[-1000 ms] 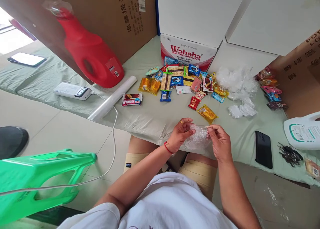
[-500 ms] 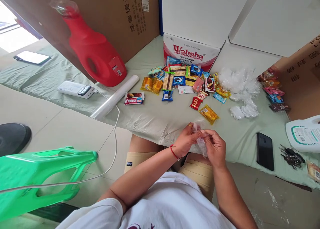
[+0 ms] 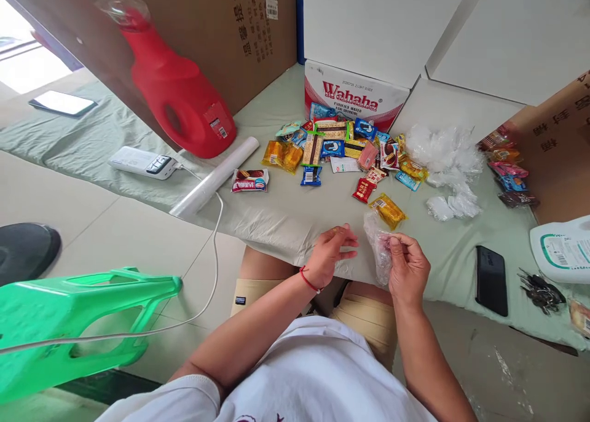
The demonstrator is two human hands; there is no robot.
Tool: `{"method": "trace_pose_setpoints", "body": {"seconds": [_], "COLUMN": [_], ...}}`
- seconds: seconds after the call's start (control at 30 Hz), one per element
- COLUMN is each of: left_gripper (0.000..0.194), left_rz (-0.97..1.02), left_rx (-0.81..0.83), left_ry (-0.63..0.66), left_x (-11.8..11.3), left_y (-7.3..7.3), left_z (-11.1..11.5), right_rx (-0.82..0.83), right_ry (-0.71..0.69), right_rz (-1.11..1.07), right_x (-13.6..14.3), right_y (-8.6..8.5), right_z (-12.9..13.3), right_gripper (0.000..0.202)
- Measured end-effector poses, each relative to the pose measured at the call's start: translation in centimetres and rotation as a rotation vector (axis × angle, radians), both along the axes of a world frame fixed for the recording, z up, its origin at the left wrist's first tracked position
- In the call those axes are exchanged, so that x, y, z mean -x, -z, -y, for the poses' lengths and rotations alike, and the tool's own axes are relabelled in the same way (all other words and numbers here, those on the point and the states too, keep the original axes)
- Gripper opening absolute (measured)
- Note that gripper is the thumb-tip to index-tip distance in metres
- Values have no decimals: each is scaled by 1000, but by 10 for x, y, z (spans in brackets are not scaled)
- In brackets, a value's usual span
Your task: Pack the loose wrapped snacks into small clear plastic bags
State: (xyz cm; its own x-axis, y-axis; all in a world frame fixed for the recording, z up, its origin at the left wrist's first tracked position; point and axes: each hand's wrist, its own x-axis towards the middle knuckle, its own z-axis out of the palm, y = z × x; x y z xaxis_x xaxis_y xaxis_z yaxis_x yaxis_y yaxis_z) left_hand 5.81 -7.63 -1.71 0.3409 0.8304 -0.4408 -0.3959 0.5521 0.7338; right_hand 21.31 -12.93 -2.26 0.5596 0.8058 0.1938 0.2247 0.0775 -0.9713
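My right hand (image 3: 409, 267) pinches a crumpled clear plastic bag (image 3: 378, 250) between thumb and fingers, above the table's front edge. The bag hangs down to the left of that hand. To its left is my left hand (image 3: 332, 255), with fingers apart and nothing in them. It does not touch the bag. Just beyond the bag lies a yellow-wrapped snack (image 3: 388, 211), with a small red packet (image 3: 364, 190) behind it. A pile of wrapped snacks (image 3: 332, 147) lies farther back, in front of the Wahaha box (image 3: 354, 93).
Crumpled clear plastic (image 3: 442, 155) lies right of the snacks. A red jug (image 3: 184, 90), a plastic film roll (image 3: 214, 176) and a white power bank (image 3: 142, 163) with a cable are at left. At right are a black phone (image 3: 491, 279) and keys (image 3: 541, 292). A green stool (image 3: 50, 311) stands lower left.
My left hand has let go of the clear plastic bag and moved left, its fingers opening. My right hand has shifted slightly right, still pinching the bag.
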Motion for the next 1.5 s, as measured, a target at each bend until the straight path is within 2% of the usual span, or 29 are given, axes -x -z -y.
{"method": "trace_pose_setpoints", "body": {"seconds": [0.07,0.13,0.23,0.33,0.4,0.5,0.6,0.7,0.8,0.9,0.93,1.0,1.07,1.1,1.13,1.23,1.3,1.4,1.43,1.5], "left_gripper": [50,46,44,44,47,52,47,40,35,32,32,32,33,33,33,30,30,40,45,53], "left_rz": [34,55,88,116,127,96,-14,-185,-337,-371,-365,-338,-293,-261,-219,-54,5,-54,-68,-31], "left_rx": [-23,-44,-59,-65,-58,-50,-124,-223,-224,-168,-147,-96,-47,-30,-19,-29,-63,-44,-13,36], "left_ry": [46,31,10,36,3,16,111,143,90,55,50,44,36,35,41,59,-9,-119,-90,59], "left_x": [-4,-9,-6,14,33,64,86,96,96,91,88,83,78,75,73,71,71,68,65,58], "left_y": [-3,-2,2,3,3,1,5,15,26,30,30,27,23,20,17,8,4,1,0,0], "left_z": [1,1,-3,-12,-21,-35,-50,-66,-77,-78,-77,-75,-73,-72,-72,-68,-61,-43,-36,-22], "right_rx": [62,88,35,-4,2,77,193,243,240,73,3,-88,-98,-79,-56,-35,-48,2,25,47], "right_ry": [-53,-85,30,192,229,170,32,-80,-98,-87,-154,-400,-637,-685,-688,-583,-470,-343,-339,-366], "right_rz": [81,103,-12,-194,-244,-219,-182,-20,422,776,833,910,975,994,994,850,626,161,11,-212], "right_x": [5,9,5,-12,-27,-47,-61,-74,-80,-63,-50,-17,20,36,49,66,64,56,55,55], "right_y": [2,4,4,-3,-9,-12,-2,12,13,-3,-8,-14,-9,-3,5,24,29,27,25,22], "right_z": [2,4,1,-6,-10,-15,-25,-43,-57,-55,-51,-40,-30,-26,-24,-27,-32,-38,-39,-38], "right_gripper": [29,30,29,33,38,42,46,45,39,32,31,33,49,52,47,17,17,22,25,28]}}
